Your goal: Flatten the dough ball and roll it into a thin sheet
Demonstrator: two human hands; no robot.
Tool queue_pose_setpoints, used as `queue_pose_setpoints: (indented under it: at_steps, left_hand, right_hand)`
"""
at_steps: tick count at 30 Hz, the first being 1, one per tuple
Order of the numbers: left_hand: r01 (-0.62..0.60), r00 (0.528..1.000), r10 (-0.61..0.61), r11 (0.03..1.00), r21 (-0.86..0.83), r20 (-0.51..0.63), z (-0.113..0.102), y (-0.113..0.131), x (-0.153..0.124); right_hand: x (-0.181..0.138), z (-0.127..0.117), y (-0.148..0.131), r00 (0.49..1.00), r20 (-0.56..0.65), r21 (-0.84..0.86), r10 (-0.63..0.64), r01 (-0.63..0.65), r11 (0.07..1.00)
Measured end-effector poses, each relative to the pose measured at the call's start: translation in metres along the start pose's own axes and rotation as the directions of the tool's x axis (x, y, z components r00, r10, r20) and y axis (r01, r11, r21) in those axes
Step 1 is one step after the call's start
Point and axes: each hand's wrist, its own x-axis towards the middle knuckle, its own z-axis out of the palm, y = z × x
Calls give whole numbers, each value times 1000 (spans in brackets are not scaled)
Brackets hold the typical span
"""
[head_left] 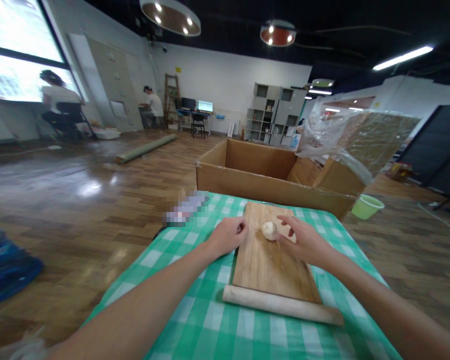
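Note:
A small pale ball of dough (270, 231) sits on the upper part of a wooden cutting board (273, 267). My right hand (302, 240) is just right of the ball, thumb and fingers apart, with the thumb tip close against it; whether it touches I cannot tell. At the board's left edge, my left hand (228, 236) rests with its fingers curled in and nothing visible inside. Across the near end of the board lies a wooden rolling pin (281, 304), untouched by either hand.
A green checked cloth (195, 300) covers the table. Beyond it stands a large open cardboard box (262, 182) with plastic wrap (330, 135). A light green bucket (367, 206) is to the right, a blue water bottle (7, 265) to the left. Two people sit farther back.

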Motion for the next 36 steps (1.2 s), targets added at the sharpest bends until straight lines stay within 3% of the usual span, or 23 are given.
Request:
queue_pose_setpoints:
  at_steps: [6,24,29,33,36]
  left_hand:
    - [-27,1000,27,1000,6,-9,1,-3,0]
    - [0,1000,-1,999,40,16,0,-4,2]
    - [11,1000,-11,998,54,2,0,0,3]
    - [-37,998,38,999,13,-54,-1,8,2]
    - [-121,990,119,992,-19,-77,-2,13,1]
  right_hand:
    - [29,7,-9,984,176,-2,-27,28,1000]
    - [34,26,-1,981,131,52,-144,139,989]
    - [32,24,0,974,167,44,-149,144,989]
    - [35,9,3,966,220,54,-136,127,990]
    - [34,-25,1,960,274,40,-65,56,998]
